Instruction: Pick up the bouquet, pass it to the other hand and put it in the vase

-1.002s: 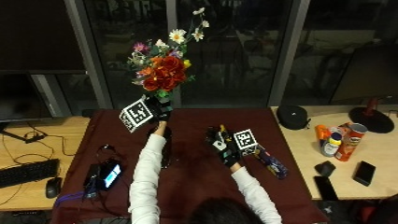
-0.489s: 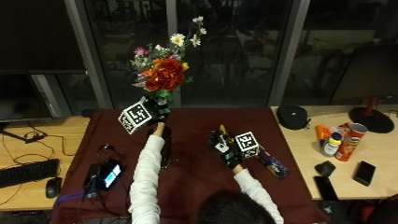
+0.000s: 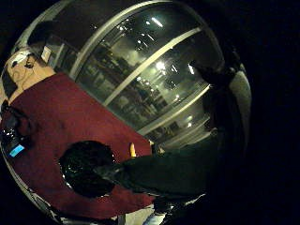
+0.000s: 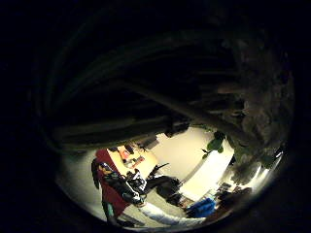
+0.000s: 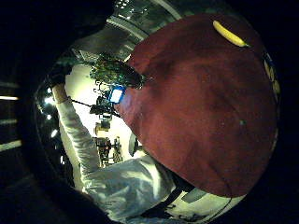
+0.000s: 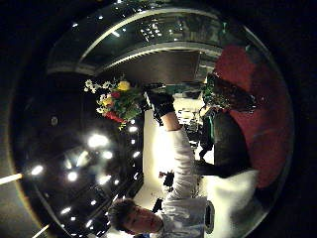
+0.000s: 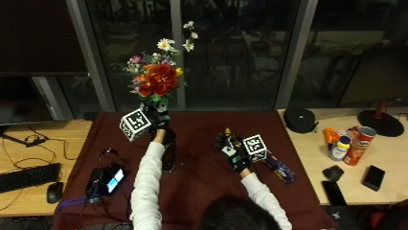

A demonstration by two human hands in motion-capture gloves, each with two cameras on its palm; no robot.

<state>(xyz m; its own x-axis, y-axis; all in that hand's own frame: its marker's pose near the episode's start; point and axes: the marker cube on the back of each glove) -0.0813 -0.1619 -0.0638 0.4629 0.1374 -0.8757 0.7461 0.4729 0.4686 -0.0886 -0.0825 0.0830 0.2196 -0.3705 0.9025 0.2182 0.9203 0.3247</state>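
My right hand (image 7: 233, 148): low over the middle of the red cloth (image 7: 204, 177) on the tabletop (image 7: 306, 148), fingers spread and relaxed, gripping nothing.
Vase (image 7: 168, 155): dark, upright on the cloth, just near of my raised left hand; the left little-finger palm view looks straight down into its round black mouth (image 3: 87, 168), which the outside view does not show.
My left hand (image 7: 157, 120): lifted above the vase, fingers curled round the stems.
Bouquet (image 7: 158, 79): held upright at the far left of the cloth, red blooms low, white daisies highest.
Left thumb palm view: filled by the green stems (image 4: 146, 104) close against my palm.
Right thumb palm view: shows the bouquet (image 6: 116, 101) and my left hand (image 6: 159, 103) from the side.
Banana (image 5: 229, 33): on the cloth, plain only in the right little-finger palm view.
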